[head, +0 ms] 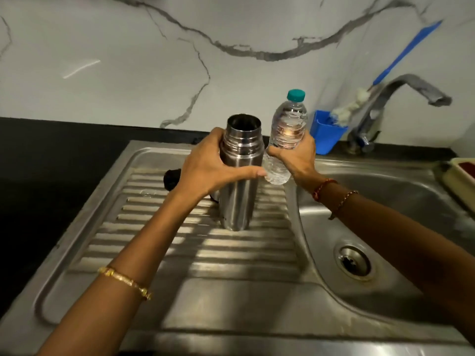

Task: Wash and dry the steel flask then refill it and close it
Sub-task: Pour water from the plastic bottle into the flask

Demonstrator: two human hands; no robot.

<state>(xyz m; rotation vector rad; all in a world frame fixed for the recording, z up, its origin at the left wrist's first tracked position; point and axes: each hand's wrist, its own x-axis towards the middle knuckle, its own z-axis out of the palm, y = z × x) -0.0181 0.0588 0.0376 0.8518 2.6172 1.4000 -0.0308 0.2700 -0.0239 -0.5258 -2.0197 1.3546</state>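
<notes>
Standing upright on the ribbed drainboard (pixel 159 253) of the steel sink, the steel flask (pixel 240 176) has its mouth open and uncapped, threads showing at the neck. We see the left hand (pixel 203 165) wrapped around the flask's upper body just below the threads, grip closed on it, thumb lying across the front and fingers going round the far side; the flask's lower half and base stick out below the hand and touch the drainboard. Right hand (pixel 295 155) holds a clear plastic water bottle (pixel 285 132) at its middle, grip closed on it, bottle tilted slightly with the teal cap (pixel 296 95) on and uppermost. Bottle sits just beside the flask on its right, the lower end touching or nearly touching the left thumb tip, we cannot tell which. A dark object (pixel 171 179) lies on the drainboard behind the left wrist, partly hidden. Sink basin (pixel 385 201) with drain is to the right, tap (pixel 401 98) and blue container (pixel 326 132) behind it near the marble wall.
</notes>
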